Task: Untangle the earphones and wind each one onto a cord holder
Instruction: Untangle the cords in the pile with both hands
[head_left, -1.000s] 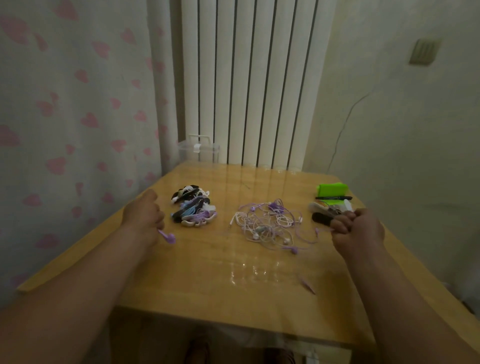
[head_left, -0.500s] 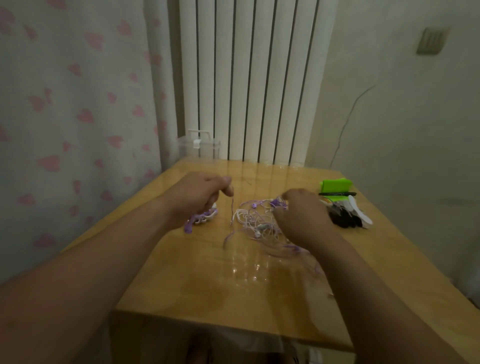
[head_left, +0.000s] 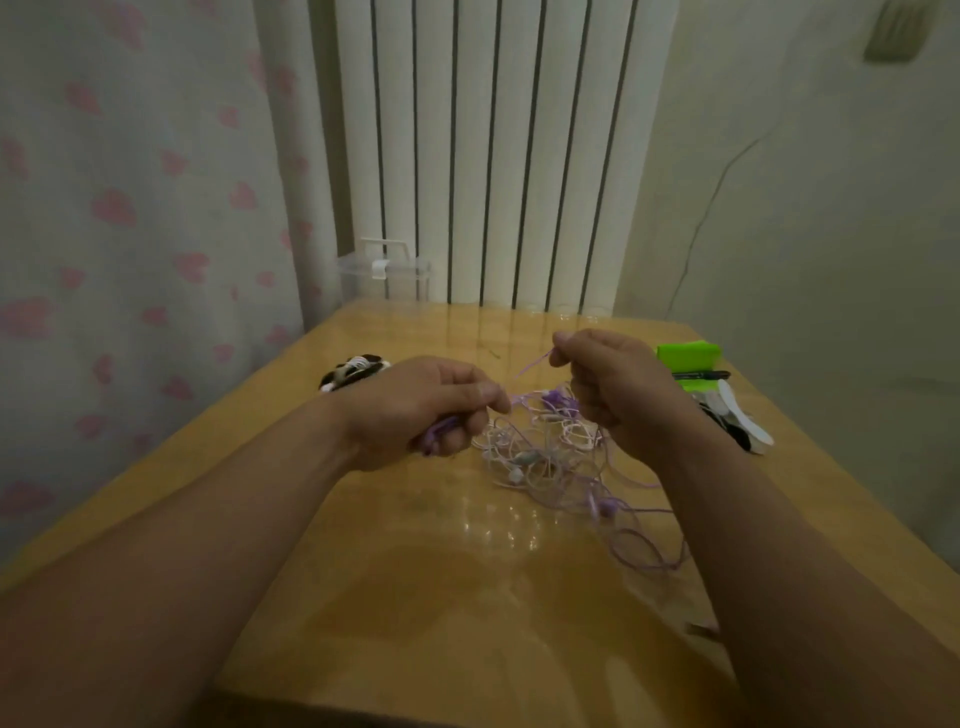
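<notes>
**Item: tangle of earphones**. White and purple cords in a loose heap at the middle of the table, with loops trailing toward its right edge.

**Hands.** The left hand is curled round a bunch of purple cord, thumb and forefinger nipping the strand. The right hand pinches the same purple cord and lifts it above the heap, so a short run is stretched between the two.

**Handling, as judged.** The cords look light, limp and thin. They are likely to snag and drag the whole heap if tugged. It is best to hold near an earbud or a free end and feed the cord through slowly.

**Also on the table.** Wound cord holders lie at the far left. A green box and spare holders sit at the far right.
</notes>
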